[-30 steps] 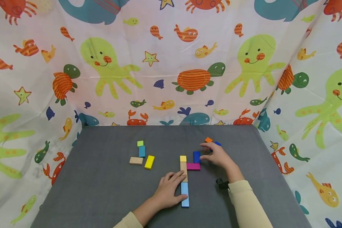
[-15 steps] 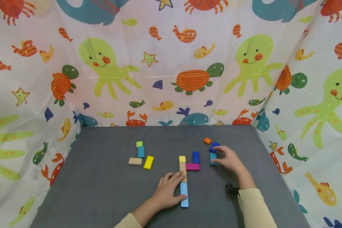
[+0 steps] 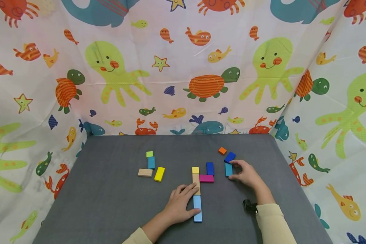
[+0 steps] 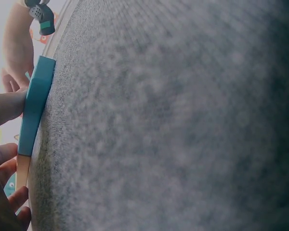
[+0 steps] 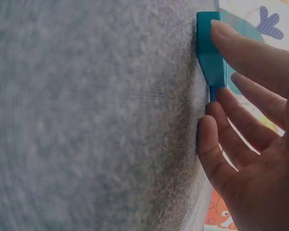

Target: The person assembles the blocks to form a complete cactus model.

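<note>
My left hand (image 3: 180, 204) rests on a column of blocks. Its fingers touch the plain wooden block (image 3: 196, 179), and its thumb lies on the light blue block (image 3: 197, 208). A small yellow block (image 3: 195, 170) tops the column; a magenta block (image 3: 206, 178) and a dark blue block (image 3: 210, 168) join on its right. Farther right, my right hand (image 3: 247, 173) pinches a teal block (image 3: 228, 170) lying on the table, thumb at the near end and a finger at the far end. In the right wrist view the thumb overlaps the teal block (image 5: 209, 43). Beyond lies a tilted blue block (image 3: 230, 157).
An orange block (image 3: 222, 150) lies past the tilted blue one. To the left sits a group: a green block (image 3: 149, 154), a teal-blue block (image 3: 151, 162), a wooden block (image 3: 145, 173) and a slanted yellow block (image 3: 159, 174). A printed curtain (image 3: 170, 74) rises behind the grey table (image 3: 109, 203).
My right hand has moved right and nearer from beside the dark blue block to the teal block, uncovering the orange and tilted blue blocks. The left hand stays in place.
</note>
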A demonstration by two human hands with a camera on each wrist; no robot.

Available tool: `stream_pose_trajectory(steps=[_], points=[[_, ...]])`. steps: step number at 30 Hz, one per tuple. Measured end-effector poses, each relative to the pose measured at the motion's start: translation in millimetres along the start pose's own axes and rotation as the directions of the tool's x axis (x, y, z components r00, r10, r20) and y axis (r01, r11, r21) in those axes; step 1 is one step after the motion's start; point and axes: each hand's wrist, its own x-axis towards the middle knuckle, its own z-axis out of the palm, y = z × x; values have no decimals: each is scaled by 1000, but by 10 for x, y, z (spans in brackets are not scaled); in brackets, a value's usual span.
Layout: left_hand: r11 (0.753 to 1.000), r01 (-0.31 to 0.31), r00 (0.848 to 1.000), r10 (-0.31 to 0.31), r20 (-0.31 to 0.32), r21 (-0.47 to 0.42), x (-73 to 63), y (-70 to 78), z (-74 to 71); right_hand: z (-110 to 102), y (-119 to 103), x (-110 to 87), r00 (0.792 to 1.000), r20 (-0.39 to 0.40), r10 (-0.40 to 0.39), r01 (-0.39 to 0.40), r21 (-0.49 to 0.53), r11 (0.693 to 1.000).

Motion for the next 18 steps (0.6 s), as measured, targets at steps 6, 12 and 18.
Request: stream_pose_trajectory(steps=[6, 12, 18], points=[[1000, 2, 1000, -2, 1, -6, -1, 0, 0, 10, 0, 11, 1000, 22, -14, 15, -30, 999], [1000, 6, 1000, -6, 6, -2, -1, 2, -2, -3, -19, -4, 997, 44, -61, 63, -54, 997], [1000, 1, 1000, -1, 3, 3, 2, -16, 15, -21, -80, -3, 992, 43, -115, 116, -17, 993]])
